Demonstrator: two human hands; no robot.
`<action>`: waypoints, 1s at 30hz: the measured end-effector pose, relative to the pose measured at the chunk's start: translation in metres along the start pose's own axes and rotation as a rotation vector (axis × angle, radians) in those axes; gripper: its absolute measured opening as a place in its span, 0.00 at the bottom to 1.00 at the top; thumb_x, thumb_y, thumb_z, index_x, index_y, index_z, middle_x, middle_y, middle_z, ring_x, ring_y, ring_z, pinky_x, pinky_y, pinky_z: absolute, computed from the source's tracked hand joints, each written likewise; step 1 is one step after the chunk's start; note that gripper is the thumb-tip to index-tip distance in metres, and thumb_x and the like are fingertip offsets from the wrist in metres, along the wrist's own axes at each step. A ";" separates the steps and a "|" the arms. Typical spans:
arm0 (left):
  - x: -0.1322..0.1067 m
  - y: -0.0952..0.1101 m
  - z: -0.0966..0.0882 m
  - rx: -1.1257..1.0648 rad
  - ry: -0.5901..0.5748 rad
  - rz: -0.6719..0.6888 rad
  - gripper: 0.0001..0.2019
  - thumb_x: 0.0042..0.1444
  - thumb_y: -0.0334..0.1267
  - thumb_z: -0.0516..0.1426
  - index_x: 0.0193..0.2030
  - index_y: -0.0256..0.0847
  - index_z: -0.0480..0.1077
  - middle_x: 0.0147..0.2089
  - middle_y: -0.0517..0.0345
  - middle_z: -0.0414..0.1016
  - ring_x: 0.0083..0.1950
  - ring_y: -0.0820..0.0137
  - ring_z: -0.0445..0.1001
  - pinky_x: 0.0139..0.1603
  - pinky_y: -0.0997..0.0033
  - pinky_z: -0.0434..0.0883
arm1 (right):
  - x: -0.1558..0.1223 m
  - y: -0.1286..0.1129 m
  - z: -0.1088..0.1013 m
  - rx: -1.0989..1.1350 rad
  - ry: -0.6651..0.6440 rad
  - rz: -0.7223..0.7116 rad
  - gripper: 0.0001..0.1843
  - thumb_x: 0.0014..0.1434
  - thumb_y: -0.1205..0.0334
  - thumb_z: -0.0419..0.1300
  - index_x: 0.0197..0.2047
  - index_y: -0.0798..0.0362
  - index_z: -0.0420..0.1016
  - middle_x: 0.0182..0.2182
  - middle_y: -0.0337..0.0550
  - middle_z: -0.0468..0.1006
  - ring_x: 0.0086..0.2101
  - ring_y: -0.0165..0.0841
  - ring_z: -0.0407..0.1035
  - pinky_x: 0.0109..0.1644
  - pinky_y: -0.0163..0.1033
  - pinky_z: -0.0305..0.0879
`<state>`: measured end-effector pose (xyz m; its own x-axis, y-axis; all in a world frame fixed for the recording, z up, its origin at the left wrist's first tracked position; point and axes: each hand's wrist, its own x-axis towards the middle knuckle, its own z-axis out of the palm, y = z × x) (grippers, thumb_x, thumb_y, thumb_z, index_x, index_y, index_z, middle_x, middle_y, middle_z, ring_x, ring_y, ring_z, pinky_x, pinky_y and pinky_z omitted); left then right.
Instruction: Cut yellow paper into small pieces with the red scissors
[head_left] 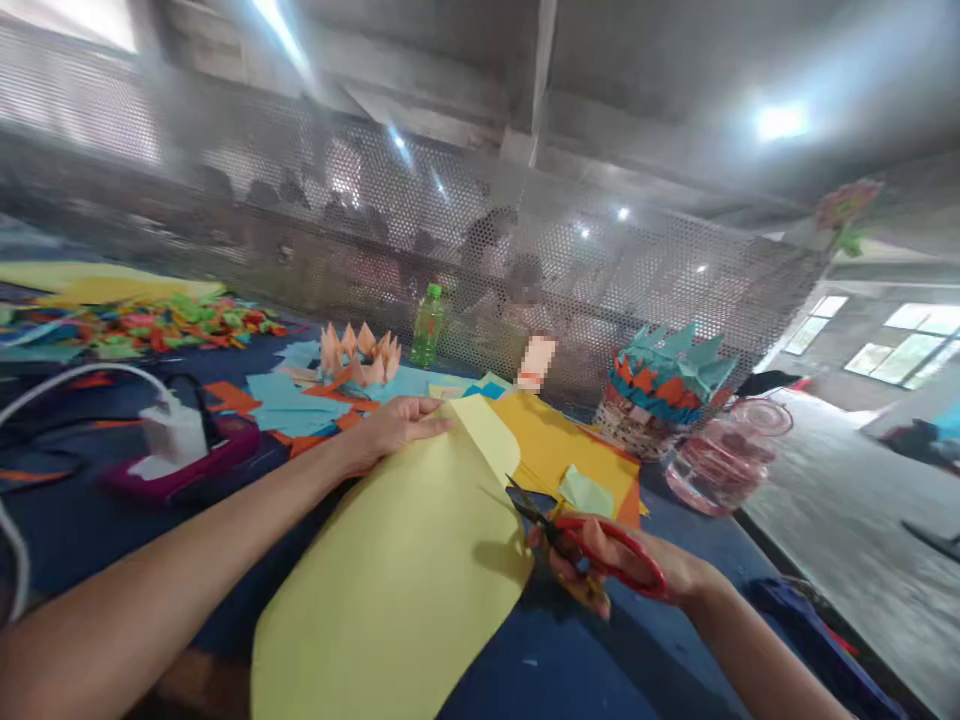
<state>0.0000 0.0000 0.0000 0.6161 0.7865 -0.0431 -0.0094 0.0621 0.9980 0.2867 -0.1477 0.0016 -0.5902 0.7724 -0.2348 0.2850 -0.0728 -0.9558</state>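
A large sheet of pale yellow paper point(405, 560) stretches from the table's front edge toward the middle, its far corner folded over. At that far end my left hand point(401, 428) pinches the sheet between thumb and fingers. My right hand point(600, 560) holds red-handled scissors point(551, 525), fingers through the loops. Their dark blades part slightly beside the sheet's right edge; whether they touch it I cannot tell. Beyond the blades, a small pale green paper scrap point(586, 492) rests on orange-yellow paper point(559, 435).
Behind my left hand are a peach folded-paper crown point(361, 355), blue paper pieces point(296, 405) and a green bottle point(428, 325). A purple power strip point(184, 465) with cables lies left. At right stand a basket with paper crowns point(660, 385) and a pink transparent jug point(720, 460). A mesh screen point(450, 240) rises behind.
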 end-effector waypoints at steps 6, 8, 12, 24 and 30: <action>-0.004 0.001 0.008 -0.042 -0.043 -0.020 0.23 0.45 0.46 0.67 0.47 0.39 0.75 0.38 0.52 0.81 0.33 0.66 0.79 0.38 0.69 0.73 | 0.000 0.001 0.009 -0.011 0.052 -0.045 0.33 0.59 0.34 0.47 0.52 0.54 0.66 0.31 0.39 0.64 0.25 0.26 0.61 0.27 0.32 0.62; -0.004 0.001 0.011 -0.047 -0.021 -0.022 0.23 0.44 0.46 0.67 0.46 0.38 0.76 0.38 0.52 0.81 0.34 0.66 0.79 0.38 0.68 0.73 | 0.001 0.000 0.013 -0.023 0.076 -0.066 0.32 0.60 0.35 0.48 0.52 0.54 0.66 0.31 0.39 0.63 0.25 0.26 0.61 0.27 0.32 0.63; -0.005 0.002 0.014 -0.062 -0.002 -0.010 0.22 0.43 0.46 0.68 0.45 0.38 0.76 0.37 0.52 0.81 0.33 0.66 0.79 0.38 0.68 0.73 | 0.004 -0.003 0.020 -0.088 0.104 -0.119 0.33 0.60 0.34 0.47 0.51 0.56 0.64 0.30 0.39 0.64 0.24 0.25 0.61 0.27 0.33 0.63; -0.008 0.006 0.018 -0.072 0.011 -0.009 0.22 0.43 0.45 0.68 0.45 0.37 0.76 0.36 0.52 0.81 0.32 0.67 0.79 0.38 0.69 0.73 | 0.006 0.007 0.028 -0.157 0.213 -0.156 0.27 0.64 0.39 0.45 0.47 0.56 0.62 0.27 0.37 0.65 0.21 0.24 0.62 0.23 0.31 0.60; -0.007 0.005 0.016 -0.046 -0.004 -0.016 0.23 0.44 0.46 0.67 0.46 0.38 0.75 0.37 0.52 0.81 0.33 0.66 0.79 0.37 0.68 0.73 | 0.008 0.010 0.031 -0.132 0.232 -0.136 0.25 0.64 0.39 0.47 0.45 0.55 0.62 0.24 0.34 0.63 0.19 0.23 0.60 0.20 0.29 0.57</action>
<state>0.0085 -0.0152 0.0056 0.6195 0.7828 -0.0592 -0.0357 0.1035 0.9940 0.2612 -0.1616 -0.0150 -0.4453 0.8943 -0.0444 0.3195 0.1124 -0.9409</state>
